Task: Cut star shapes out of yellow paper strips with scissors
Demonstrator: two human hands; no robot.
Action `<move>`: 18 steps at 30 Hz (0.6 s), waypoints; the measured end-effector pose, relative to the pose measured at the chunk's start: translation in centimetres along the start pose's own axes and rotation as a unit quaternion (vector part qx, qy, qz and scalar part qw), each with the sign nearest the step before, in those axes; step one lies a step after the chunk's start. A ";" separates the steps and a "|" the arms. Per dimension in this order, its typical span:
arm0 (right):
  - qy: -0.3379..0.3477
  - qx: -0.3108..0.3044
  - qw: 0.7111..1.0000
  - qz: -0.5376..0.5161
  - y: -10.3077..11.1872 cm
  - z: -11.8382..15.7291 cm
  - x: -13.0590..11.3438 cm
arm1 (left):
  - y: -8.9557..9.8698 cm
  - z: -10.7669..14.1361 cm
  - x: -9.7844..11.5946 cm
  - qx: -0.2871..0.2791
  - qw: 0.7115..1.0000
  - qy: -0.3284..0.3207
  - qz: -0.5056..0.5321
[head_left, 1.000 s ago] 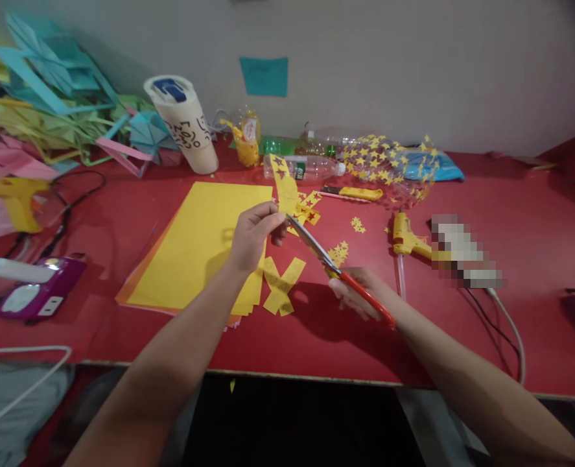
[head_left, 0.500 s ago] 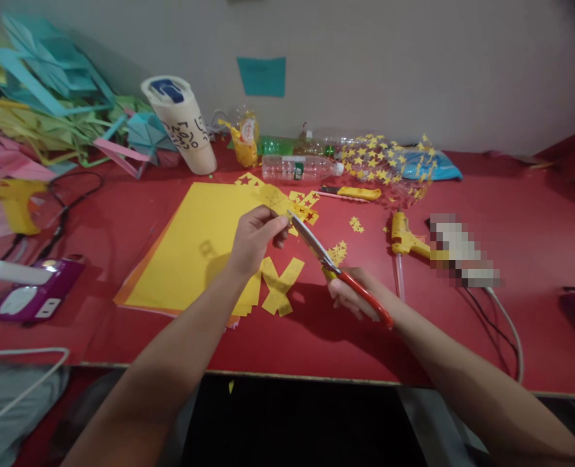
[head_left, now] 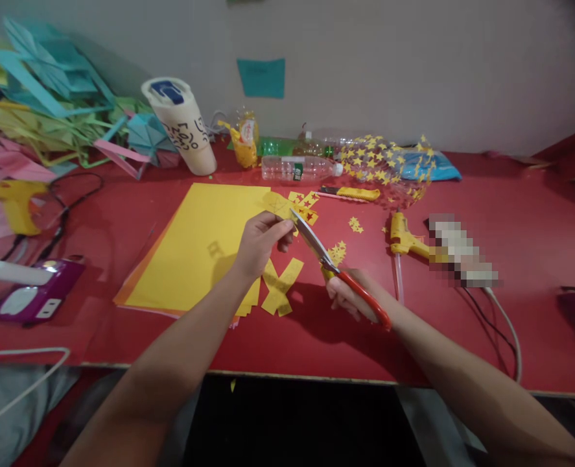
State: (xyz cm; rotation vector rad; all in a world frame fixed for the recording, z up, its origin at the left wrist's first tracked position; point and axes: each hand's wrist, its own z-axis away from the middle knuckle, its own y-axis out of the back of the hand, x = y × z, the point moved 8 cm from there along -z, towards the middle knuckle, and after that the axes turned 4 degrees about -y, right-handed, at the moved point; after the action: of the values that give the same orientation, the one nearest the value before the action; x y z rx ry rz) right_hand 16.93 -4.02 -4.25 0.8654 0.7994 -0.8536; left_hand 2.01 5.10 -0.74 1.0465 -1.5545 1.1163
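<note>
My left hand [head_left: 262,241] pinches a small piece of yellow paper [head_left: 276,203] with a star drawn on it, held up above the table. My right hand [head_left: 348,292] is wrapped round the red handles of a pair of scissors [head_left: 315,242]. The scissor tips meet the paper's right edge, close to my left fingertips. Beneath my hands lie crossed yellow paper strips [head_left: 282,285] and a stack of yellow sheets [head_left: 185,250]. Small cut-out stars [head_left: 337,253] lie partly behind the scissors, and strips with star-shaped holes [head_left: 309,214] lie beyond them.
Behind are a clear plastic bottle [head_left: 287,170], a yellow utility knife [head_left: 358,194] and a white tumbler [head_left: 183,130]. On the right lies a yellow glue gun [head_left: 401,235] with its cord. At left sit a purple power strip [head_left: 39,288] and folded paper shapes [head_left: 54,71].
My left hand and the yellow paper have shifted slightly to the right. The scissor blades appear a little more closed at the paper. Other things stay put.
</note>
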 end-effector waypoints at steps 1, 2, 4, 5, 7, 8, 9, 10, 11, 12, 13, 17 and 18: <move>-0.006 0.000 1.000 0.002 0.0 0.0 -0.1 | 0.0 0.0 0.0 0.000 1.000 0.001 0.003; -0.015 -0.003 1.000 0.003 -0.1 0.1 -0.1 | 0.0 0.0 -0.1 0.001 1.000 0.002 0.005; -0.024 -0.005 1.000 0.002 -0.2 0.1 -0.3 | 0.0 0.0 -0.1 0.002 1.000 0.003 0.009; -0.025 -0.006 1.000 -0.001 -0.2 0.2 -0.4 | 0.0 0.0 -0.1 0.001 1.000 0.003 0.010; -0.023 -0.005 1.000 -0.007 -0.2 0.2 -0.5 | -0.1 0.0 -0.1 0.001 1.000 0.003 0.015; -0.022 -0.005 1.000 -0.008 -0.2 0.2 -0.6 | -0.1 0.0 -0.1 0.001 1.000 0.004 0.017; -0.024 -0.004 1.000 -0.008 -0.2 0.2 -0.5 | -0.1 0.0 -0.1 0.001 1.000 0.004 0.019; -0.026 -0.002 1.000 -0.007 -0.1 0.2 -0.5 | -0.1 0.0 -0.1 0.002 1.000 0.004 0.021; -0.028 0.001 1.000 -0.007 -0.1 0.2 -0.5 | 0.0 0.0 -0.1 0.002 1.000 0.005 0.022; -0.030 0.003 1.000 -0.008 -0.1 0.2 -0.5 | 0.0 0.0 -0.1 0.002 1.000 0.006 0.022; -0.031 0.005 0.999 -0.009 -0.1 0.2 -0.5 | 0.0 0.0 -0.1 0.002 1.000 0.006 0.022; -0.043 0.006 0.999 -0.013 -0.1 0.2 -0.3 | -0.1 -0.1 0.1 -0.001 1.000 0.006 0.029; -0.042 0.007 0.999 -0.014 -0.1 0.2 -0.2 | -0.1 -0.1 0.1 -0.002 0.999 0.006 0.032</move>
State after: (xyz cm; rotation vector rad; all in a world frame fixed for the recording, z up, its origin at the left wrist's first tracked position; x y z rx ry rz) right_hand 16.81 -4.20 -4.00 0.8273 0.7334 -0.9163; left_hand 2.10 5.13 -0.60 0.9913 -1.5900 1.1594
